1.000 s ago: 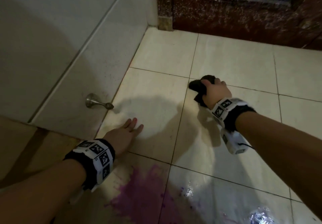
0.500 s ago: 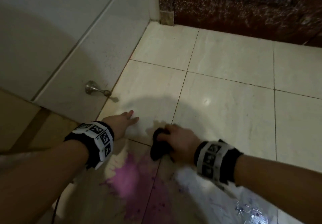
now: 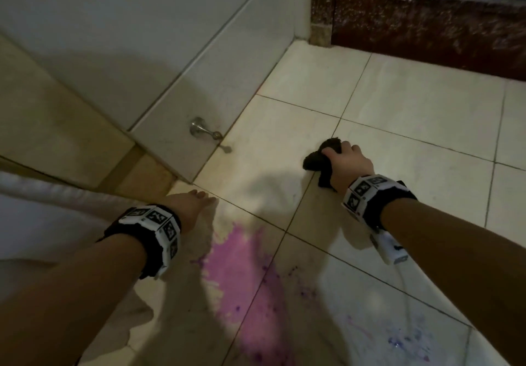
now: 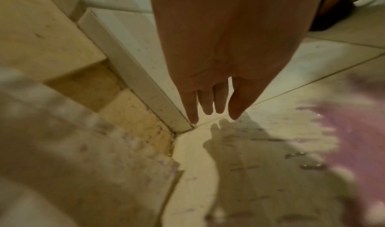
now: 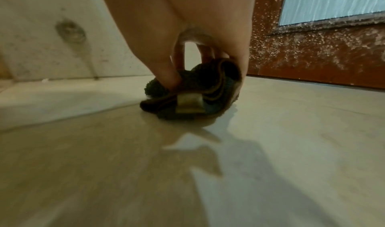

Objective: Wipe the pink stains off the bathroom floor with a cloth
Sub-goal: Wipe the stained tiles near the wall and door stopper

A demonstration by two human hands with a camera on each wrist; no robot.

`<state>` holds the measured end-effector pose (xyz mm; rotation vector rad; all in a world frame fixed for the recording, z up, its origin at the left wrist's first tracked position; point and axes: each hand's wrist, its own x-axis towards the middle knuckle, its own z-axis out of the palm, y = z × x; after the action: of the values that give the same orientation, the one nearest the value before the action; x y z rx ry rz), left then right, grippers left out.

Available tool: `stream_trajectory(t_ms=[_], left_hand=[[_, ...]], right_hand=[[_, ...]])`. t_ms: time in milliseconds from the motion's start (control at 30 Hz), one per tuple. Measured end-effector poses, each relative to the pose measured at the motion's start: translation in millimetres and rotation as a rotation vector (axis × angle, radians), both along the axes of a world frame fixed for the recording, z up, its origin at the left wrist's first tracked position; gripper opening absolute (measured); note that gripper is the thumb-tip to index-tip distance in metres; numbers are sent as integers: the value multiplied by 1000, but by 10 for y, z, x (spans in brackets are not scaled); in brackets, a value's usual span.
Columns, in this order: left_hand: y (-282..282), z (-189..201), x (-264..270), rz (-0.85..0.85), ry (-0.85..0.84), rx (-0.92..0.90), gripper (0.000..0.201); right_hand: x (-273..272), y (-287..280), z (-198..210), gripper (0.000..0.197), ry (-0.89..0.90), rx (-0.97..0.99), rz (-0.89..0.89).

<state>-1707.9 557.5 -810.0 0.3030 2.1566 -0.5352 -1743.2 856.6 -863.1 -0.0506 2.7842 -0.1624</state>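
Glossy cream square-tiled floor (image 3: 421, 109) with dark grout lines, dimly lit. Metal door stop (image 3: 203, 130) low on pale tiled wall (image 3: 128, 38). Beyond it, dark red speckled door (image 3: 427, 18) with frosted glass pane (image 5: 333, 1). Nearer than it, tan step (image 3: 57, 126).

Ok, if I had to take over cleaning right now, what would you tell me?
Right hand grips the dark cloth, bunched on the floor tile beyond the stain.
Left hand is flat on the floor near the wall corner, fingers straight, holding nothing.
The big pink stain sits between the arms, near you; purple-blue specks lie to its right.
Done: nothing clearly wiped away.
Left: pull the cloth back over the pink patch, then the specks.
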Motion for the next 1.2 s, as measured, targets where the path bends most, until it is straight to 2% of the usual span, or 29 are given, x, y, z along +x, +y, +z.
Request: stream_trajectory(t_ms=[133, 267, 500, 600, 700, 800, 1000, 1200], left_hand=[[42, -93, 15, -12, 10, 209, 71], [94, -14, -82, -62, 82, 293, 71], [20, -147, -182, -247, 147, 396, 61], [88, -239, -141, -319, 145, 396, 57], [243, -305, -10, -397, 199, 452, 62], [459, -305, 173, -435, 209, 560, 65], [795, -143, 462, -445, 271, 702, 54], [488, -188, 477, -495, 351, 774, 40]], right_hand=[[355, -80, 81, 63, -39, 43, 149], [774, -275, 142, 69, -105, 56, 199], [1201, -470, 348, 59, -178, 2, -30], [1427, -494, 480, 57, -162, -23, -161], [1726, -567, 567, 56, -111, -41, -256], [2003, -628, 688, 51, -52, -41, -286], [2350, -617, 958, 41, -41, 86, -262], [2250, -646, 527, 43, 5, -28, -259]])
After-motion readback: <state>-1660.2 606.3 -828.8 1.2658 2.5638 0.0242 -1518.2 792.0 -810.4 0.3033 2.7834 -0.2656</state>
